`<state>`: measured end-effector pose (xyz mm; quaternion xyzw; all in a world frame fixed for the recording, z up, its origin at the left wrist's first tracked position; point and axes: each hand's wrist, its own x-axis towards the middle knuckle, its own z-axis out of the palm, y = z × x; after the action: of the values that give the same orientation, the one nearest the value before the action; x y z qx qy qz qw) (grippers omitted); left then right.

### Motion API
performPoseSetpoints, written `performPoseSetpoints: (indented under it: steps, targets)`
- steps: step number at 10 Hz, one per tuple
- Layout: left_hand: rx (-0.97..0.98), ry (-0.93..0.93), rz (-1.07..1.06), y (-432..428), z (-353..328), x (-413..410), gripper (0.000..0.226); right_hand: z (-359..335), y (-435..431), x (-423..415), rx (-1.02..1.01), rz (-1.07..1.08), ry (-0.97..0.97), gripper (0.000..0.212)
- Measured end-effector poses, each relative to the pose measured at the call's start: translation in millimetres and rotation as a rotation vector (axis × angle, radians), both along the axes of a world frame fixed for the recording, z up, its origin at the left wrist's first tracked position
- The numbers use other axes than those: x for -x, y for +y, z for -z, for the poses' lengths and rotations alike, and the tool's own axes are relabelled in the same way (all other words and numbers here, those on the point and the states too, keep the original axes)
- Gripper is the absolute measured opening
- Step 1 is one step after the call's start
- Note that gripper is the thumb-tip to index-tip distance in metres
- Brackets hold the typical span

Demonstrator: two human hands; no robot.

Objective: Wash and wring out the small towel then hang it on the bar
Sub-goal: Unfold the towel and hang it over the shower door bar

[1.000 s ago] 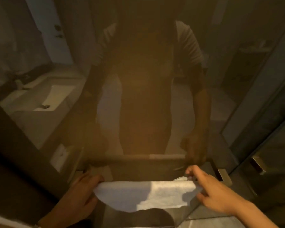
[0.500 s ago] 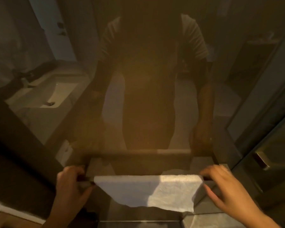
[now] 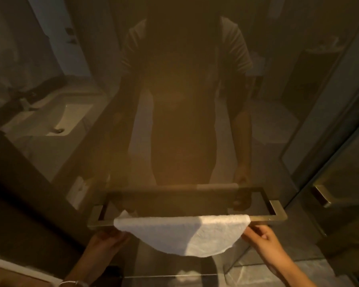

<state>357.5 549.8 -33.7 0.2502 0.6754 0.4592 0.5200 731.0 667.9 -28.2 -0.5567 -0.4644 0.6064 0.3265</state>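
Now Draped: Small Towel Hangs Over the Bar

Nearest the camera, the left hand [image 3: 104,244] sits just below the bar's left end, in shadow; its fingers curl at the towel's left edge, though whether they actually pinch the cloth cannot be told. The right hand [image 3: 261,238] reaches up under the bar's right part, fingertips [image 3: 249,232] narrowed on the towel's lower right corner. The small white towel [image 3: 182,230] lies folded over the brass-coloured bar [image 3: 265,218], its front flap sagging in a curve below the rail and covering the middle of the rail. Behind the bar stands a dark glass panel [image 3: 50,193] that reflects the person's torso and arms. Beyond and to the left of the bar, a pale sink [image 3: 56,121] shows dimly in the same reflection.
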Motion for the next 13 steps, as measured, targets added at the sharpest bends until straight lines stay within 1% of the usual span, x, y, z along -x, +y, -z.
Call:
performPoseSetpoints:
  steps: [1, 2, 3, 4, 5, 6, 7, 8, 9, 10, 11, 12, 13]
  targets:
    - [-0.061, -0.232, -0.086, 1.1, 3.1, 12.0, 0.031, 2.2, 3.8, -1.2, 0.055, 0.021, -0.028, 0.015]
    - [-0.035, -0.151, -0.023, -1.4, -0.1, 10.2, 0.021, 1.4, 6.3, -0.2, 0.027, 0.024, -0.057, 0.020]
    - [-0.034, -0.054, 0.014, -3.2, 4.5, 5.1, 0.015, 4.8, 7.9, 0.4, -0.019, 0.037, -0.086, 0.015]
    - [-0.015, -0.020, -0.056, 3.0, 4.8, -3.7, 0.015, 7.5, 10.0, 0.3, -0.063, 0.039, -0.118, 0.011]
    - [0.062, 0.006, -0.151, 9.1, 11.1, -15.3, 0.016, 14.9, 9.9, 2.0, -0.096, 0.003, -0.192, 0.009]
    - [0.121, -0.054, -0.215, 10.1, 18.3, -25.0, 0.029, 26.2, 2.4, 4.7, -0.101, -0.018, -0.183, 0.016]
    - [0.158, -0.098, -0.238, 8.8, 21.8, -29.7, 0.031, 34.7, -4.4, 5.1, -0.080, -0.005, -0.149, 0.023]
    - [0.116, -0.027, -0.160, 5.0, 30.3, -29.0, 0.038, 40.0, -3.3, 4.7, -0.067, 0.017, -0.148, 0.025]
    - [0.125, -0.037, -0.118, 1.3, 37.4, -27.8, 0.041, 41.9, -1.6, 5.6, -0.037, -0.002, -0.138, 0.019]
    - [0.167, -0.097, -0.079, 2.0, 36.3, -21.1, 0.035, 44.0, 0.3, -1.7, 0.016, -0.056, -0.115, 0.011]
    - [0.211, -0.154, -0.015, 3.1, 27.8, -11.7, 0.023, 42.1, 3.4, -7.5, 0.071, -0.102, -0.091, 0.013]
    - [0.282, -0.185, 0.044, 6.7, 23.2, -5.4, 0.025, 40.6, 5.3, -8.0, 0.074, -0.124, -0.097, 0.012]
    - [0.273, -0.239, 0.030, 11.4, 25.2, -1.2, 0.031, 43.6, 6.2, -7.4, 0.090, -0.149, -0.098, 0.012]
